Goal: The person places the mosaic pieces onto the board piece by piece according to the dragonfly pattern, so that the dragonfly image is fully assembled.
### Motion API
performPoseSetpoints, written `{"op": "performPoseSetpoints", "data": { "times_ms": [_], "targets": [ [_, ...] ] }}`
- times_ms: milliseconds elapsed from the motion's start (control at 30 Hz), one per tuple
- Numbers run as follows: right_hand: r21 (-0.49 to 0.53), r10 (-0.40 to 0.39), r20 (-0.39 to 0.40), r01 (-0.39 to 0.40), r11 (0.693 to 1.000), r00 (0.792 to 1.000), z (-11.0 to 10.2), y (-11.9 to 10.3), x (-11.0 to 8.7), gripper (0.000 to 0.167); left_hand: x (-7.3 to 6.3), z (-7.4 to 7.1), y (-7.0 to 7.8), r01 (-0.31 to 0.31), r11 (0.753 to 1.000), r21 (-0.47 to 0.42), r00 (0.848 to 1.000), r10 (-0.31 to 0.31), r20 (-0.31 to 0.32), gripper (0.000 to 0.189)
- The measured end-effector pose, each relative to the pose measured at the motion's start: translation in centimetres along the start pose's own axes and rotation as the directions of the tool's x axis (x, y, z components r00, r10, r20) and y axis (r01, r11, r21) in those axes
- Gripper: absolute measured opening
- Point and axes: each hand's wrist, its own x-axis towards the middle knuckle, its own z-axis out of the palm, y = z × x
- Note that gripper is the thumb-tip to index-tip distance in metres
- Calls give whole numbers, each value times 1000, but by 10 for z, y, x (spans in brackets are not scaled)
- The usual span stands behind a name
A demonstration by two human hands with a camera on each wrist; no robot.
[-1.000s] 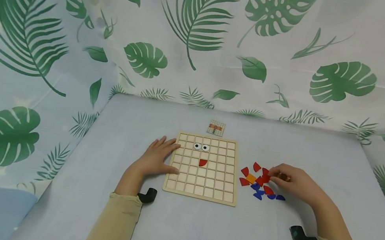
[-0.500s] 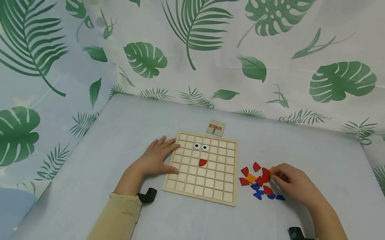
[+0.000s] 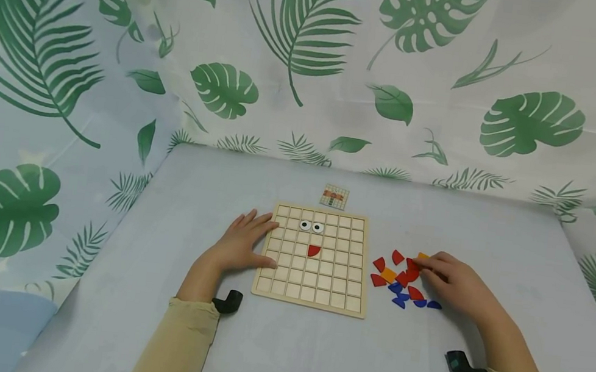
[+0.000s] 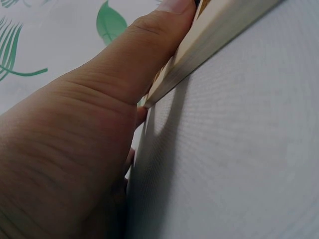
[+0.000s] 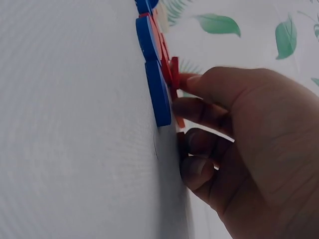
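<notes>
My left hand (image 3: 238,244) lies against the left edge of a wooden grid board (image 3: 343,271), fingers and thumb spread over its rim. The left wrist view shows the thumb (image 4: 149,50) along the board's side. Two round eye pieces (image 3: 306,225) and a red quarter-circle piece (image 3: 314,251) sit in the grid. On the right, my right hand (image 3: 455,280) reaches into a loose pile, its fingertips at red pieces (image 3: 411,276) near an orange square (image 3: 423,256). In the right wrist view, a fingertip touches a red piece (image 5: 175,72) while the other fingers bend below.
A small pattern card (image 3: 334,197) lies just behind the board. Blue pieces (image 3: 399,303), more red quarter-circles (image 3: 378,280) and another orange square (image 3: 388,275) are scattered between the board and my right hand. A leaf-print cloth (image 3: 329,103) hangs behind the table.
My right fingers have shifted left over the red pieces. The orange square, partly hidden by that hand before, now shows behind its fingertips. My left hand and the board keep their places.
</notes>
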Motion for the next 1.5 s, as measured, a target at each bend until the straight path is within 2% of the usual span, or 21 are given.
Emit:
{"op": "performPoseSetpoints", "data": {
  "times_ms": [400,833,1500],
  "targets": [
    [-49,28,11,-28,998,1000,8,0,7,37,0,-1,2,0,1000,3,1000,0,3,97],
    [-38,136,-10,-136,990,991,14,-6,15,42,0,0,0,-1,1000,-2,1000,1,5,97],
    [-17,165,-24,-166,986,986,12,-7,17,39,0,-1,0,-7,1000,-1,1000,7,-2,96]
  ]
}}
